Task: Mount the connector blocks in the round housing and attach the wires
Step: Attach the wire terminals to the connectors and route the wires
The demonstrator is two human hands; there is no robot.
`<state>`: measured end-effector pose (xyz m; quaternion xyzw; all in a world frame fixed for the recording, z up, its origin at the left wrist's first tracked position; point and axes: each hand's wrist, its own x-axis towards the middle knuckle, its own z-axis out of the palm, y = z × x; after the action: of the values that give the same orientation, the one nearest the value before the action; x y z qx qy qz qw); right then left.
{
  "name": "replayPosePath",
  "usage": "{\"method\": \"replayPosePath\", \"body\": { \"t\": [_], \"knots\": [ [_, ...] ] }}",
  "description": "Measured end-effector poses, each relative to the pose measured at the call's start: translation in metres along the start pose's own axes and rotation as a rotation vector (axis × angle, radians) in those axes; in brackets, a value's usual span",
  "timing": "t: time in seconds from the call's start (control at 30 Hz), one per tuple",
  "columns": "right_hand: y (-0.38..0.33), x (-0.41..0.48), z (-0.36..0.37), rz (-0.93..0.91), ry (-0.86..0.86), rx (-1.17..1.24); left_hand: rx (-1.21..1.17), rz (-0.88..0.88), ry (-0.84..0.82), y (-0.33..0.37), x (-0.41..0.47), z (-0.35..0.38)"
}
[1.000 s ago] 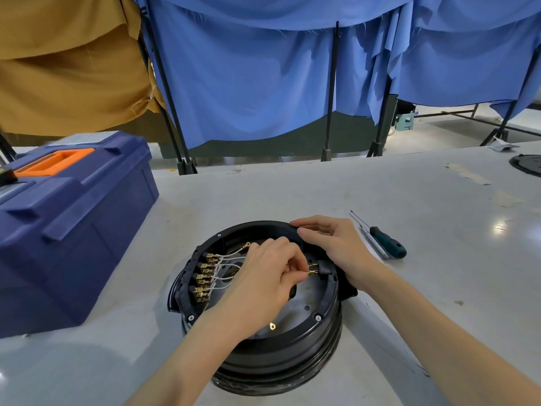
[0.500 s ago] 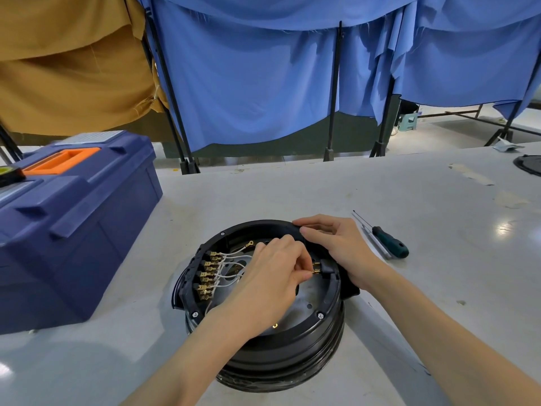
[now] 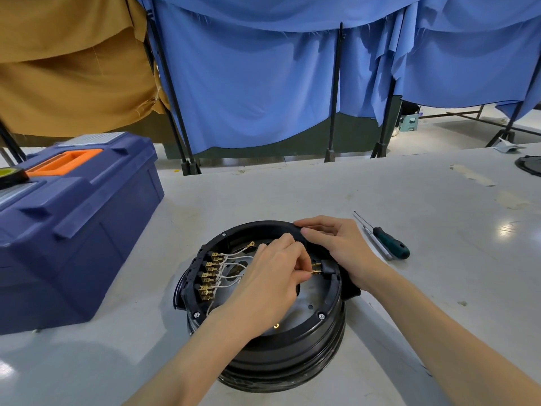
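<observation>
The round black plastic housing (image 3: 292, 356) sits on the pale grey counter (image 3: 409, 200), between a dark blue plastic toolbox (image 3: 73, 224) and a green-handled screwdriver (image 3: 389, 243). Along its left inner wall sits a long black connector block (image 3: 199, 276), its row of brass tabs carrying thin white wires (image 3: 231, 268). The left hand (image 3: 269, 276) has its grip pinched together on a small brass terminal (image 3: 315, 271), whose tip meets a small black connector block (image 3: 328, 269) at the right inner wall (the fingers hide how far it is seated). The right hand (image 3: 336, 244) has its grip curled over the housing's far right rim, bracing it. To do this well, I judge the terminal should go straight onto its tab without rocking. The right hand should oppose the push so the block stays put, and the wire should be left slack.
</observation>
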<state>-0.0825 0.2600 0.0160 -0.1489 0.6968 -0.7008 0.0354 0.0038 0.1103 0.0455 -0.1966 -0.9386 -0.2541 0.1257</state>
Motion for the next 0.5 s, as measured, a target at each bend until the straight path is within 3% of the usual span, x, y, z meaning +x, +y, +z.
{"method": "replayPosePath", "body": {
  "t": [0.5],
  "knots": [
    [0.0001,0.0004,-0.0004,0.0,0.001,0.003,0.07,0.047,-0.017,0.0038,0.0052,-0.0013]
  ]
}}
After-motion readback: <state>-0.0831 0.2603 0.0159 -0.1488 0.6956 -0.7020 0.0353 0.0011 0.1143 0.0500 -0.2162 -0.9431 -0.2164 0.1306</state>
